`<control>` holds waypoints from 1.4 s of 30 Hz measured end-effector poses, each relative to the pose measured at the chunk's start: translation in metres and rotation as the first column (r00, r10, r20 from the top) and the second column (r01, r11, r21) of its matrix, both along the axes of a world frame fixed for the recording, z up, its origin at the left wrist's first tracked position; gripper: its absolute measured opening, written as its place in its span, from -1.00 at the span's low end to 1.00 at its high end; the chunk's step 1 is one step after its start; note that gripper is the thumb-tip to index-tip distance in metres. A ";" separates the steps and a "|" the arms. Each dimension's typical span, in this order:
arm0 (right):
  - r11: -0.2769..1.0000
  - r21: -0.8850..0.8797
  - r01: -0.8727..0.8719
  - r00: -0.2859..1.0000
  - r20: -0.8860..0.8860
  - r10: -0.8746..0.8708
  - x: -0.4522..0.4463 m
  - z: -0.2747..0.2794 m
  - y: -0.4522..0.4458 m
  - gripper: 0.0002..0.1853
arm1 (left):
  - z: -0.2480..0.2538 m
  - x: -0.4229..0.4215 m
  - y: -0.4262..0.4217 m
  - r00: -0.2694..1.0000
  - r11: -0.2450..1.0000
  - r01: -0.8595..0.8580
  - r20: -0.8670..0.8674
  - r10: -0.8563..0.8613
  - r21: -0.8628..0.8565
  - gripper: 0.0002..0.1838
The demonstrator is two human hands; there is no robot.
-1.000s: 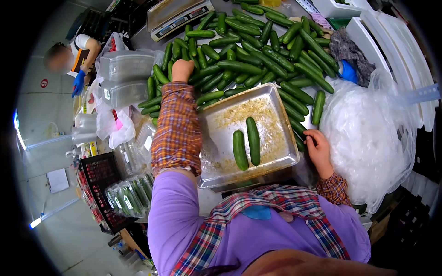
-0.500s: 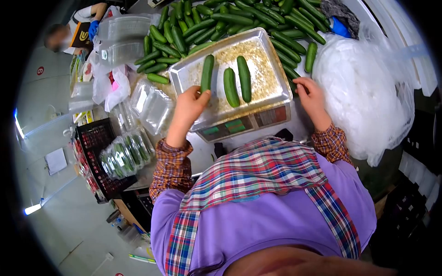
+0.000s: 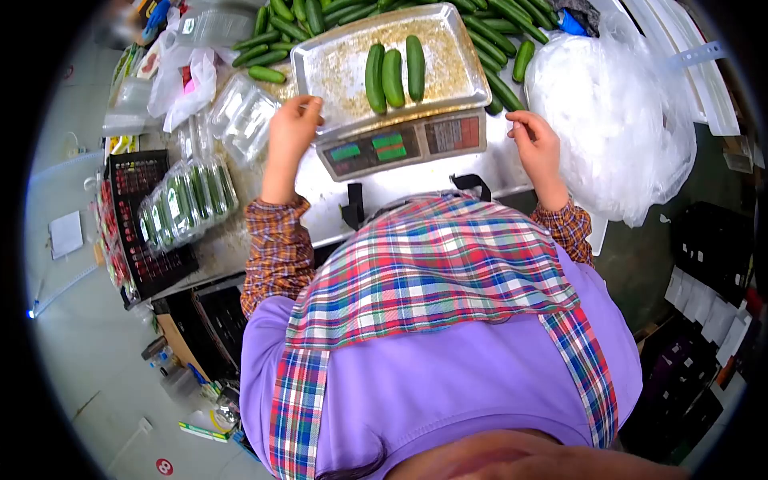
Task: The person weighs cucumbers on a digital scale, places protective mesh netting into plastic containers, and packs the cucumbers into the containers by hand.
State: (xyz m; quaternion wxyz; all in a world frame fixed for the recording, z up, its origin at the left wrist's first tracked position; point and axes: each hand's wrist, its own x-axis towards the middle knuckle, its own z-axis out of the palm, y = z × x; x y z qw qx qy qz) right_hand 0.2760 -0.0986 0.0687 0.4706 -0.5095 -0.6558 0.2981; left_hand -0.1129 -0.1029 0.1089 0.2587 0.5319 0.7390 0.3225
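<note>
Three green cucumbers [image 3: 393, 78] lie side by side on the metal tray [image 3: 336, 60] of a weighing scale [image 3: 428, 142], whose green displays are lit. My left hand [image 3: 296, 128] is just off the tray's lower left corner, its fingers loosely bent and apart, holding nothing. To the right of the scale, my right hand [image 3: 536, 148] hovers over the table with thumb and fingers slightly parted and nothing in them. The tip of a loose cucumber [image 3: 506, 94] points toward it from the tray's right side.
A heap of cucumbers [image 3: 496, 36] lies behind and beside the tray. White plastic bags [image 3: 612, 120] bulge at the right. Clear plastic boxes [image 3: 240, 112] sit at the left, near packed cucumbers [image 3: 188, 204] and a black crate [image 3: 140, 216]. Another person's blue-gloved hand [image 3: 158, 18] shows at the upper left.
My left hand has let go of the left cucumber, which now lies beside the other two, and has drawn back left. The view has shifted, showing more of the scale's front.
</note>
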 end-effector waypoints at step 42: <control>0.649 -0.412 -0.640 0.753 -0.505 0.421 -0.098 0.017 -0.022 -0.68 | 0.029 0.091 -0.050 0.895 0.754 0.437 -0.321 -0.310 0.490 -0.89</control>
